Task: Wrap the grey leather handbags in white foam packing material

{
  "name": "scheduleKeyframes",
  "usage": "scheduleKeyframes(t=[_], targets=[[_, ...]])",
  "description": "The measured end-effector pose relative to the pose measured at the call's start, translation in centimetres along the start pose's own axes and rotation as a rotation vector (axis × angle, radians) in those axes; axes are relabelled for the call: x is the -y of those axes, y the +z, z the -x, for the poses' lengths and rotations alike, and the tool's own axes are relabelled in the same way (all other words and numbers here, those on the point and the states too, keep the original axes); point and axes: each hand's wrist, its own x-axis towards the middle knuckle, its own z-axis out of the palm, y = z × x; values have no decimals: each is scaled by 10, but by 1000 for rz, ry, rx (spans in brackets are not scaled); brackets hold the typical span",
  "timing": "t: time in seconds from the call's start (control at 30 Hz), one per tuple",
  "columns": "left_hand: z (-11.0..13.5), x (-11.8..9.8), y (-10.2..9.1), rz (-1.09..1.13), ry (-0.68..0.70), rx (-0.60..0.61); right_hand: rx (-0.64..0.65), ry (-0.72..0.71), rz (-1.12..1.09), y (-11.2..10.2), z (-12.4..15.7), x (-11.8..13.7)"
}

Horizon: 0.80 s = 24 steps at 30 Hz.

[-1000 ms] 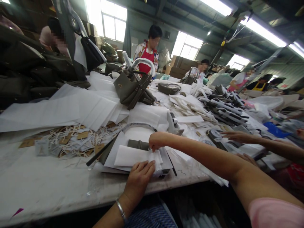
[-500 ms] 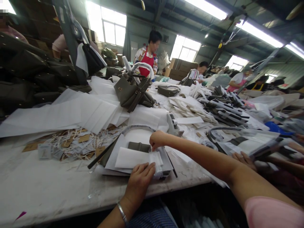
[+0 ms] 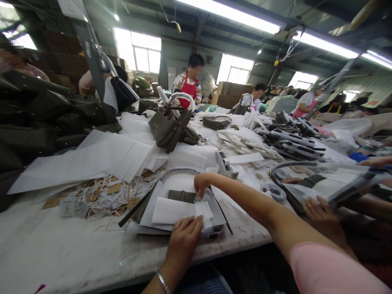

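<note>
In front of me a dark olive handbag (image 3: pixel 183 196) lies flat on the table, partly covered by white sheets. Its wrapped handle (image 3: pixel 177 171) arches toward the far side. A folded white foam sheet (image 3: pixel 171 210) rests on top, and clear plastic (image 3: pixel 207 220) bunches at its right end. My left hand (image 3: pixel 185 237), with a bangle at the wrist, lies with fingers flat on the near edge of the foam and plastic. From the right, my right hand (image 3: pixel 202 184) reaches over, its fingers pinched on the upper end of the clear plastic.
Tags with strings (image 3: pixel 101 196) are heaped at left, beside fanned white sheets (image 3: pixel 94 155). Another olive bag (image 3: pixel 167 126) stands behind. A tape dispenser (image 3: pixel 225 163) sits just beyond my right hand. At right, a co-worker's hand (image 3: pixel 321 212) is on another bag (image 3: pixel 309 181).
My view has tilted and shifted slightly, moving the scene down. Both hands stay at the same places on the bag. The co-worker's bag at right has been lifted a little.
</note>
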Motion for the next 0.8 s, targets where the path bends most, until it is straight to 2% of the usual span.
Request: scheduleKeyframes(t=[0.17, 0.27, 0.37, 0.5, 0.63, 0.8], targets=[[2, -1, 2, 3, -16, -39, -269, 103, -47, 6, 19, -13], [5, 0, 5, -8, -11, -63, -365, 32, -104, 28, 36, -9], [6, 1, 5, -28, 5, -64, -354, -78, -172, 55, 45, 0], [5, 0, 3, -32, 5, -59, -350, -104, -253, 77, 41, 6], [4, -2, 3, -33, 1, -102, -342, -145, -396, 82, 30, -2], [2, -2, 1, -65, 14, -88, -185, -217, -469, 73, 18, -10]])
